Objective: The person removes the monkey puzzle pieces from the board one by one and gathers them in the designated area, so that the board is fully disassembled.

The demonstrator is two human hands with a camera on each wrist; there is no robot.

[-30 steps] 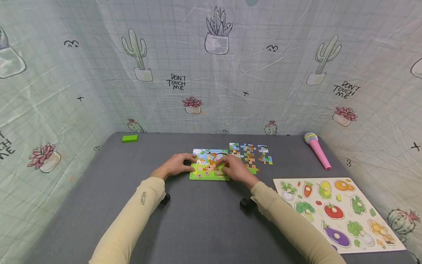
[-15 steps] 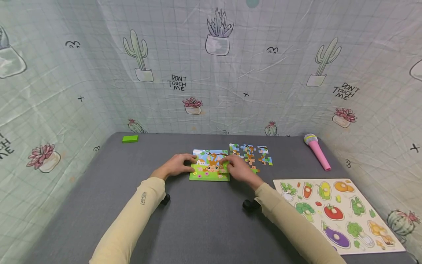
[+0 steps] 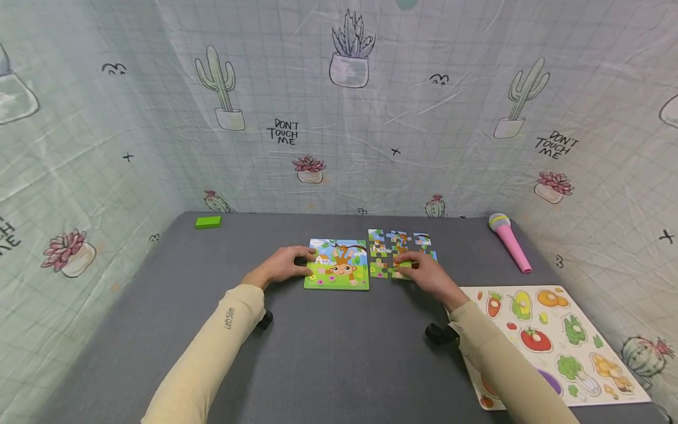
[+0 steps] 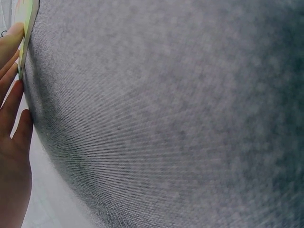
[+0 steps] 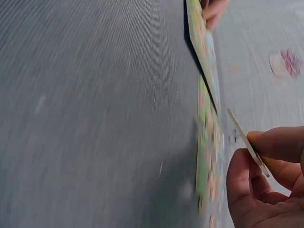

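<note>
A puzzle board (image 3: 339,280) with a monkey picture lies mid-table. My left hand (image 3: 286,263) rests at its left edge, thumb and fingers touching the board; in the left wrist view, the fingers (image 4: 13,111) look fairly straight. To the right of the board, my right hand (image 3: 428,275) is over the loose puzzle pieces (image 3: 378,249). In the right wrist view its thumb and index finger pinch a thin puzzle piece (image 5: 239,128), seen nearly edge-on, held apart from the blurred pieces on the table. The hand covers part of the loose pieces in the head view.
A vegetable peg board (image 3: 574,300) lies at the right, partly under my right forearm in view. Behind it is a pink toy microphone (image 3: 512,244). A green block (image 3: 208,222) sits at the back left. A patterned cloth (image 3: 394,118) surrounds the grey table (image 3: 328,353).
My right hand has moved right, from over the board's right side to the loose pieces, with the puzzle piece in its fingers. My left hand has stayed at the board's left edge.
</note>
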